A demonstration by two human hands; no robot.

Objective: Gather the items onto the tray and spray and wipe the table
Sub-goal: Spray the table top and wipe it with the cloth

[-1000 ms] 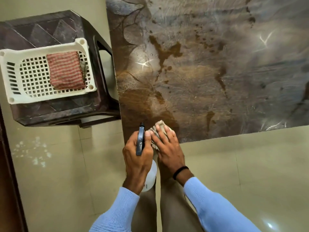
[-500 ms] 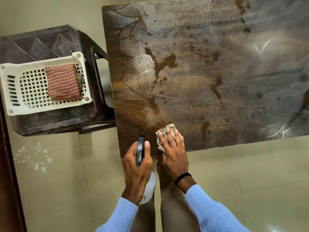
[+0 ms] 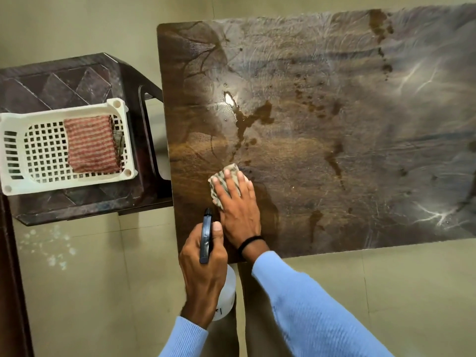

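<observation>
The brown table point(image 3: 322, 155) fills the upper right, its top wet with dark puddles and streaks. My right hand point(image 3: 238, 210) lies flat near the table's front left corner, pressing a folded grey patterned cloth point(image 3: 221, 181) against the surface. My left hand point(image 3: 203, 266) grips a spray bottle point(image 3: 226, 292) with a dark nozzle, held upright at the table's near edge, just left of my right wrist. A white slotted tray point(image 3: 15, 161) sits on a dark stool to the left and holds a folded red striped cloth point(image 3: 90, 143).
The dark plastic stool point(image 3: 85, 76) stands close to the table's left edge with a narrow gap between them. Beige tiled floor point(image 3: 85, 292) surrounds both. A dark wooden edge point(image 3: 13, 279) runs down the far left. My trouser legs show below the table.
My right hand has slid the cloth forward from the table's near edge onto the surface. The view has pulled back and shifted. My left hand keeps holding the bottle.
</observation>
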